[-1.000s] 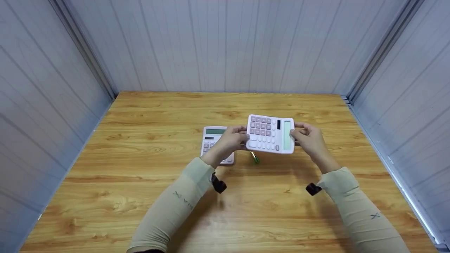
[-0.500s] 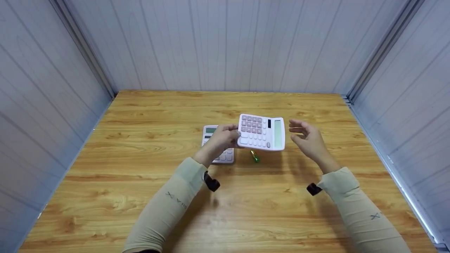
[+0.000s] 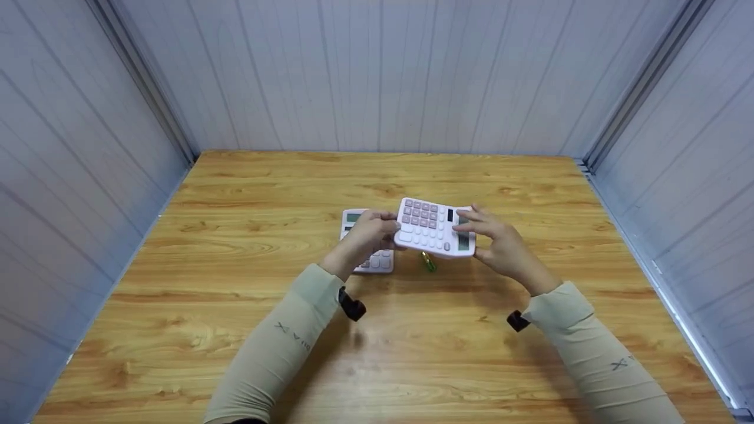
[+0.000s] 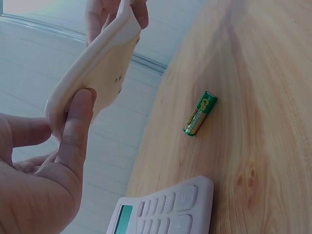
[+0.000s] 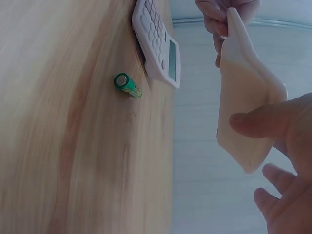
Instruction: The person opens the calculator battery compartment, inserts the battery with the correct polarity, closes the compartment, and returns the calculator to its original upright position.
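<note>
Above the table, a white calculator with pinkish number keys (image 3: 421,227) is held up, tilted and turned sideways. My left hand (image 3: 368,232) pinches its left end between thumb and fingers; the left wrist view shows the thumb (image 4: 77,117) on its underside. At the display end, my right hand (image 3: 498,241) has fingers over the screen and its thumb (image 5: 258,121) against the plain back. A second, similar calculator (image 3: 377,262) lies on the table, partly hidden under the left hand and forearm. Beside it lies a green and gold battery (image 4: 201,113).
The wood-grain table (image 3: 235,330) ends at a pale panelled wall (image 3: 377,76) behind, with similar panels left and right. Each wrist carries a small black camera, the left one (image 3: 352,306) close over the tabletop.
The right hand let go of the calculator's display end, opened beside it, then came back onto it with fingers over the screen. The left hand carried the calculator slightly left.
</note>
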A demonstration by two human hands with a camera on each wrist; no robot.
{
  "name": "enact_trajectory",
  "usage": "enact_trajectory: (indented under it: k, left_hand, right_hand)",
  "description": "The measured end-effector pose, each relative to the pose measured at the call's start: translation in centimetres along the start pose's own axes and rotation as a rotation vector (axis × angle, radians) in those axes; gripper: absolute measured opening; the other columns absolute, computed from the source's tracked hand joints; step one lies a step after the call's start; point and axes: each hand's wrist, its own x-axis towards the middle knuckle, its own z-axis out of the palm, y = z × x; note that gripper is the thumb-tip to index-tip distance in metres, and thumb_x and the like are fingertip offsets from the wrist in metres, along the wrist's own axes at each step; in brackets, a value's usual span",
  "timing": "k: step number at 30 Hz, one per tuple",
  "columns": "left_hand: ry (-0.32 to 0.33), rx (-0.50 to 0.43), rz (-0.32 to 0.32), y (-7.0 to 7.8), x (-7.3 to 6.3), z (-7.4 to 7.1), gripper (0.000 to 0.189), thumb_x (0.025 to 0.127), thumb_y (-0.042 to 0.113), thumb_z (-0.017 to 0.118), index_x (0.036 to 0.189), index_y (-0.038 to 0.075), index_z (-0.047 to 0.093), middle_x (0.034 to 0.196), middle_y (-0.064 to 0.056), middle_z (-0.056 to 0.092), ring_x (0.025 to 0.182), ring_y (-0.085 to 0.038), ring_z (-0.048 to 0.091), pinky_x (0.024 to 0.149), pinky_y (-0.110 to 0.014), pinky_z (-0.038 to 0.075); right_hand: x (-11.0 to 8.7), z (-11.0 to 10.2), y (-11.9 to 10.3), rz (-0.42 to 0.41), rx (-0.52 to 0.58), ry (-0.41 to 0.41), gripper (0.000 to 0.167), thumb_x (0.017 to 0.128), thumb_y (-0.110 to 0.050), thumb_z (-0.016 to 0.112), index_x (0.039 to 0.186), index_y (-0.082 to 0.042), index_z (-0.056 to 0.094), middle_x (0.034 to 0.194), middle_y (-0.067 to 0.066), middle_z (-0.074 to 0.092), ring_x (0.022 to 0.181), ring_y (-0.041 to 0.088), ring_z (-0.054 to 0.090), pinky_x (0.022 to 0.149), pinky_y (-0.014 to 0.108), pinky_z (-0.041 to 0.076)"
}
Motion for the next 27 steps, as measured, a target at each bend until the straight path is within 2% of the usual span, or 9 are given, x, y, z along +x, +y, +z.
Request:
enact_trajectory:
  k: [6,11,13,16,19,24,26,27]
  left_hand:
    - [0.018,-0.034,-0.021,-0.1,0.0,-0.1,0.041,0.104,-0.005,0.047,0.143,-0.017,0.056,0.102,-0.012,0.071,0.078,-0.016,0.073,0.073,-0.027,0.066]
    - [0.040,-0.092,-0.019,0.0,-0.1,-0.3,0.027,0.103,-0.003,0.050,0.125,-0.011,0.064,0.094,-0.009,0.074,0.078,-0.015,0.075,0.073,-0.027,0.066]
    - [0.042,-0.106,-0.013,0.0,-0.2,-0.4,0.021,0.103,0.000,0.051,0.116,-0.007,0.066,0.091,-0.008,0.076,0.078,-0.016,0.076,0.073,-0.027,0.066]
    - [0.025,-0.107,-0.017,0.0,-0.3,-0.7,0.023,0.104,0.005,0.050,0.110,-0.005,0.069,0.088,-0.008,0.079,0.077,-0.017,0.078,0.076,-0.028,0.067]
    - [-0.005,-0.094,-0.028,-0.1,-0.5,-0.9,0.028,0.107,0.011,0.048,0.111,-0.005,0.070,0.089,-0.010,0.080,0.077,-0.018,0.079,0.077,-0.029,0.067]
    - [-0.044,-0.066,-0.056,-0.5,-0.7,-1.2,0.035,0.114,0.025,0.046,0.124,-0.003,0.063,0.100,-0.014,0.077,0.079,-0.022,0.079,0.077,-0.032,0.068]
    - [-0.040,-0.033,-0.071,-0.7,-0.6,-1.2,0.041,0.116,0.032,0.045,0.129,-0.004,0.060,0.102,-0.014,0.074,0.080,-0.023,0.078,0.084,-0.040,0.069]
    - [-0.030,-0.021,-0.077,-0.8,-0.5,-1.2,0.042,0.116,0.034,0.044,0.130,-0.003,0.059,0.101,-0.013,0.073,0.080,-0.023,0.078,0.084,-0.041,0.069]
  right_hand:
    - [0.0,0.2,0.2,-0.117,0.032,0.020,0.029,0.088,0.010,0.082,0.115,-0.001,0.082,0.139,0.021,0.073,0.147,0.050,0.053,0.125,0.062,0.040]
    - [-0.1,0.4,0.5,-0.223,0.080,0.051,0.029,0.086,0.012,0.082,0.112,0.000,0.083,0.124,0.020,0.080,0.135,0.052,0.063,0.121,0.060,0.045]
    - [-0.1,0.4,0.5,-0.240,0.091,0.059,0.031,0.086,0.012,0.082,0.114,-0.002,0.083,0.122,0.017,0.081,0.131,0.051,0.066,0.120,0.051,0.049]
    - [-0.1,0.5,0.5,-0.272,0.128,0.071,0.032,0.087,0.011,0.082,0.116,-0.002,0.083,0.120,0.016,0.081,0.123,0.049,0.071,0.117,0.030,0.053]
    - [0.0,0.5,0.6,-0.311,0.172,0.079,0.030,0.088,0.011,0.081,0.115,-0.002,0.083,0.117,0.018,0.082,0.116,0.038,0.077,0.107,0.015,0.053]
    - [0.1,0.3,0.7,-0.328,0.262,0.067,0.027,0.091,0.011,0.078,0.113,-0.003,0.083,0.112,0.020,0.082,0.111,0.005,0.075,0.097,0.014,0.057]
    - [0.1,0.3,0.8,-0.320,0.297,0.060,0.028,0.091,0.012,0.077,0.113,-0.003,0.083,0.112,0.017,0.083,0.109,0.000,0.074,0.095,0.015,0.059]
    - [0.0,0.3,0.8,-0.307,0.314,0.058,0.028,0.091,0.012,0.076,0.114,-0.003,0.083,0.112,0.016,0.083,0.109,-0.001,0.074,0.094,0.016,0.059]
